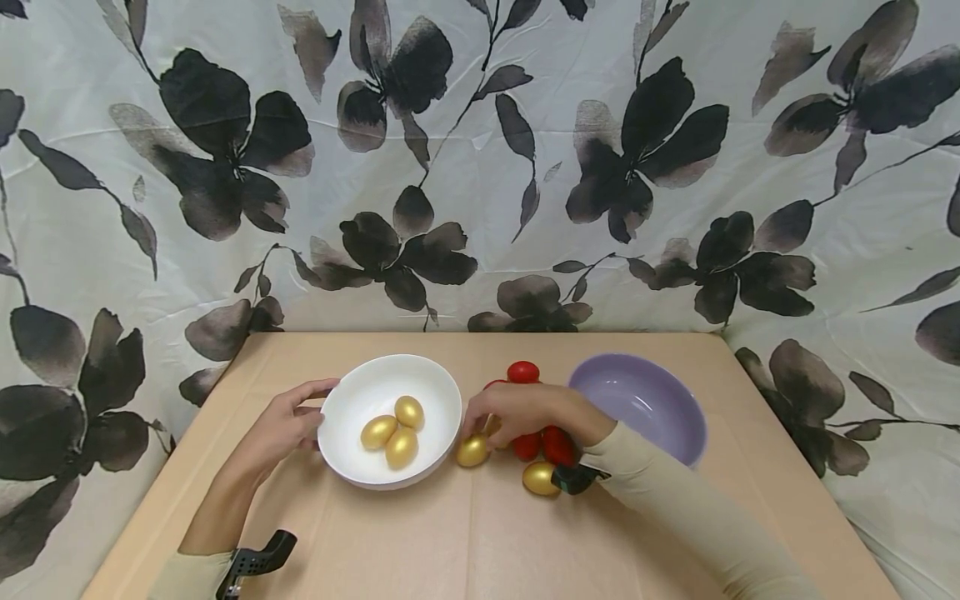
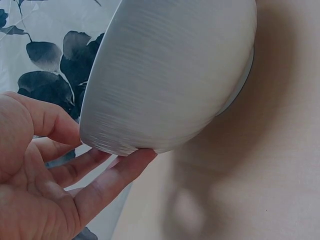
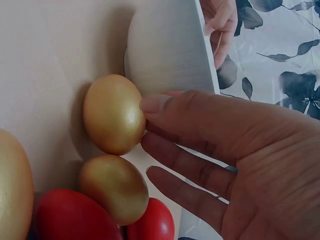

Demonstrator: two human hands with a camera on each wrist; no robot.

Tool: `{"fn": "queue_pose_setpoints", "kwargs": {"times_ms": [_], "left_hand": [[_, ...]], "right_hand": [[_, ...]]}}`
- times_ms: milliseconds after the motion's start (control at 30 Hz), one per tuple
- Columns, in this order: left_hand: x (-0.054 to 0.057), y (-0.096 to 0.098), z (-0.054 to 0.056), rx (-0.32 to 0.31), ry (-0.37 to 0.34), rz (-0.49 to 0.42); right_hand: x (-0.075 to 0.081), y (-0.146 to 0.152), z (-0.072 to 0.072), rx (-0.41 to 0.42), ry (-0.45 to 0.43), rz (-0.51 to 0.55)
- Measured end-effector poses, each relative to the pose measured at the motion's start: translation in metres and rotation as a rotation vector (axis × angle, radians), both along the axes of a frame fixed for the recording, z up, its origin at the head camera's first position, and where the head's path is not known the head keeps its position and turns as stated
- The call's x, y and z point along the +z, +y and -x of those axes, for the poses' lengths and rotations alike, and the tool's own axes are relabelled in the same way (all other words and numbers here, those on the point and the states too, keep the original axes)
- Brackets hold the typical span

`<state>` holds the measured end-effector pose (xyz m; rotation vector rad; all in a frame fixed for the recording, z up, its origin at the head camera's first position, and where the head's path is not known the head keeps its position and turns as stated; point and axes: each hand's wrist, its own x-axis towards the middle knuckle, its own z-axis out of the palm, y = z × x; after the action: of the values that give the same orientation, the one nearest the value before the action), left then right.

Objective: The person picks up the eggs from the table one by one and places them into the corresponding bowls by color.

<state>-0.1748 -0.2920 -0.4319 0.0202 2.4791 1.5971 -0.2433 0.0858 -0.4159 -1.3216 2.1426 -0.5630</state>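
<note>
My left hand [image 1: 288, 421] touches the outside of a white bowl [image 1: 438, 383], fingers spread at its rim and outer wall. The bowl's wall [image 2: 170, 75] fills much of the left wrist view. Inside it lie three golden eggs [image 1: 401, 447]. Just right of the bowl, my right hand [image 1: 517, 410] pinches another golden egg [image 3: 114, 114] with thumb and fingertips near its top end. A second golden egg [image 3: 115, 189] is right beside that one, mostly hidden by the hand in the head view.
Several red eggs [image 1: 522, 372] lie around and under the right hand. Near the right wrist is one more golden egg [image 1: 540, 477]. A purple bowl [image 1: 637, 400] stands behind the right forearm. The wooden table [image 1: 390, 542] meets a floral cloth [image 1: 525, 208] at the back.
</note>
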Motion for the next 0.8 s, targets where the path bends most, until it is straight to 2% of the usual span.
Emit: {"fn": "queue_pose_setpoints", "kwargs": {"times_ms": [367, 567, 800], "left_hand": [[-0.0010, -0.0002, -0.0002, -0.001, 0.005, 0.000], [-0.0017, -0.0005, 0.0003, -0.004, 0.015, 0.009], [-0.0011, -0.0001, 0.0003, -0.005, 0.021, 0.020]], "right_hand": [[-0.0003, -0.0043, -0.0027, 0.020, 0.065, -0.007], [-0.0052, -0.0071, -0.0038, 0.047, 0.121, -0.042], [-0.0072, -0.0102, -0.0062, 0.061, 0.134, -0.090]]}}
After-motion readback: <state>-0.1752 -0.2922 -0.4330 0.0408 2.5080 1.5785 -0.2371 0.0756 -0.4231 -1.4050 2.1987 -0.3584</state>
